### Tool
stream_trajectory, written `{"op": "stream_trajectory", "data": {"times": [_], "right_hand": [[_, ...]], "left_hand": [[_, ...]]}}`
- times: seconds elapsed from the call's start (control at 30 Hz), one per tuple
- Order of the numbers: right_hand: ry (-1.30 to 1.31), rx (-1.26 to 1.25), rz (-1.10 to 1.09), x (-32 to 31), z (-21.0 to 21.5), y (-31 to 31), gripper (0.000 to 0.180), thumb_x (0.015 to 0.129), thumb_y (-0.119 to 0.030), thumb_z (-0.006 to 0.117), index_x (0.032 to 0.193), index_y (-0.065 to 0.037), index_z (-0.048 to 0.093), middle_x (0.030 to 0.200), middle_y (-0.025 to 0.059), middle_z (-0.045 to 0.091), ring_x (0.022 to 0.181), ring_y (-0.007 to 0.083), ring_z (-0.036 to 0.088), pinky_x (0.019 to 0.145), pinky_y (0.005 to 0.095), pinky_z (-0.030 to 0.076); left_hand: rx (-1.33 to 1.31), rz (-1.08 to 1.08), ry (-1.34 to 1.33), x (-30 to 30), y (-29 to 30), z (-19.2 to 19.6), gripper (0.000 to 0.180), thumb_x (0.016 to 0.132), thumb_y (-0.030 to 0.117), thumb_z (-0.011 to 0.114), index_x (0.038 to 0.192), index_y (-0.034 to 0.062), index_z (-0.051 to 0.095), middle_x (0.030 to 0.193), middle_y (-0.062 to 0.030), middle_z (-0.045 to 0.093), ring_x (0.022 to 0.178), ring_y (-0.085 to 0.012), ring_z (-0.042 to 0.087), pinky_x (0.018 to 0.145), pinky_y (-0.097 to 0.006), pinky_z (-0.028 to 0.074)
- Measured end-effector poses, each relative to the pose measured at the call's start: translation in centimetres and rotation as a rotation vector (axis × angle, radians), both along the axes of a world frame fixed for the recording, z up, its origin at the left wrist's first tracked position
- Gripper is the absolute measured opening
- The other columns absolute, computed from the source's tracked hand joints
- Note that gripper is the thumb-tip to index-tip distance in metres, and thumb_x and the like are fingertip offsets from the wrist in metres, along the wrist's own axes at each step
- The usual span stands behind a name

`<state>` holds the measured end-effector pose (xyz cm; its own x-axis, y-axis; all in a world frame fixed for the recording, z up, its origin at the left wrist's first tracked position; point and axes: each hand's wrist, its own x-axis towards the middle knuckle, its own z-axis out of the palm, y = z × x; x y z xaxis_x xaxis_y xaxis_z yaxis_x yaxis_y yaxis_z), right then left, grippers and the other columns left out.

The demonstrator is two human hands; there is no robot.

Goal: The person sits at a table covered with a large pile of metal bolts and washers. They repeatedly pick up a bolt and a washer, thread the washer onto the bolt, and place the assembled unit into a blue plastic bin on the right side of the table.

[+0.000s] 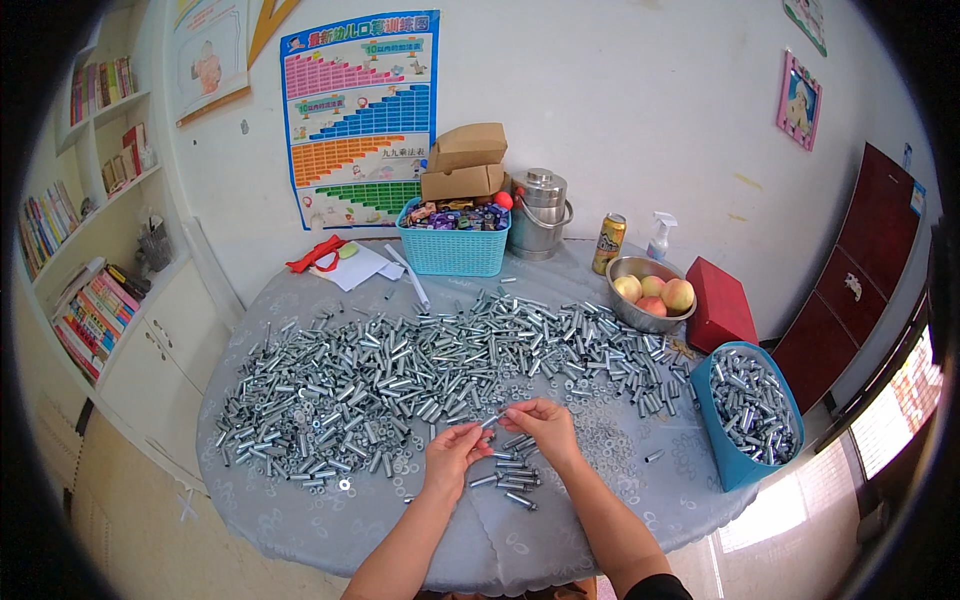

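My left hand point(455, 457) is closed, its thumb and fingertips pinching one end of a slim silver anchor bolt point(491, 421). From the right, my right hand point(543, 428) is closed in a pinch at the bolt's other end. The bolt slants up to the right between the hands; its fine parts are too small to make out. Below the hands lies a small group of anchor bolts point(515, 475) with washers on them. Beyond them a wide heap of metal sleeves and bolts point(400, 360) spreads over the table, with loose washers point(610, 435) scattered at the right.
A round table has a grey patterned cloth point(300, 520). At its right edge stands a blue bin point(712, 425) full of metal sleeves. Toward the back are a blue basket point(452, 255), a steel pot point(540, 225), a can point(608, 245), a fruit bowl point(640, 317) and a red box point(722, 305).
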<state>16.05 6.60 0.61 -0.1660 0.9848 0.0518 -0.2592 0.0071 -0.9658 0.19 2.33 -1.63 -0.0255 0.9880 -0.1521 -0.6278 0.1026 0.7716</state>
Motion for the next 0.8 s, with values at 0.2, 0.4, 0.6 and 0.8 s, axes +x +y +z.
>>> {"op": "stream_trajectory", "data": {"times": [0.2,0.4,0.6,0.8], "right_hand": [[-0.012,0.030,0.027,0.0,-0.7,0.3,0.015,0.082,-0.006,0.060,0.093,0.005,0.062,0.088,0.0103,0.064,0.081,0.0158,0.063,0.073,0.0249,0.052],[-0.028,0.053,0.028,0.0,-0.4,0.0,0.014,0.082,-0.005,0.061,0.093,0.003,0.062,0.091,0.0094,0.064,0.081,0.0146,0.062,0.074,0.0247,0.051],[-0.107,0.088,0.087,0.1,0.0,-0.1,0.019,0.084,-0.011,0.059,0.099,0.000,0.063,0.092,0.0052,0.064,0.085,0.0098,0.057,0.075,0.0223,0.046],[-0.290,0.174,-0.017,0.7,0.5,0.0,0.021,0.086,-0.017,0.057,0.099,-0.002,0.065,0.090,0.0014,0.064,0.083,0.0068,0.053,0.073,0.0208,0.042]], "left_hand": [[-0.023,0.010,-0.037,0.0,0.0,0.0,0.017,0.083,0.004,0.057,0.098,-0.0054,0.056,0.090,-0.0165,0.062,0.070,-0.0163,0.060,0.066,-0.030,0.055],[-0.022,-0.047,-0.056,-0.1,0.0,-0.1,0.016,0.083,0.005,0.057,0.097,-0.0031,0.057,0.090,-0.0153,0.062,0.073,-0.0174,0.061,0.069,-0.032,0.054],[-0.015,-0.087,-0.093,-0.3,0.1,-0.3,0.015,0.084,0.006,0.057,0.097,-0.0018,0.058,0.090,-0.0144,0.062,0.075,-0.0172,0.060,0.069,-0.032,0.053],[0.018,-0.006,-0.139,-0.8,0.4,-0.2,0.013,0.085,0.008,0.056,0.095,0.0007,0.059,0.088,-0.0126,0.063,0.070,-0.0147,0.060,0.067,-0.030,0.053]]}}
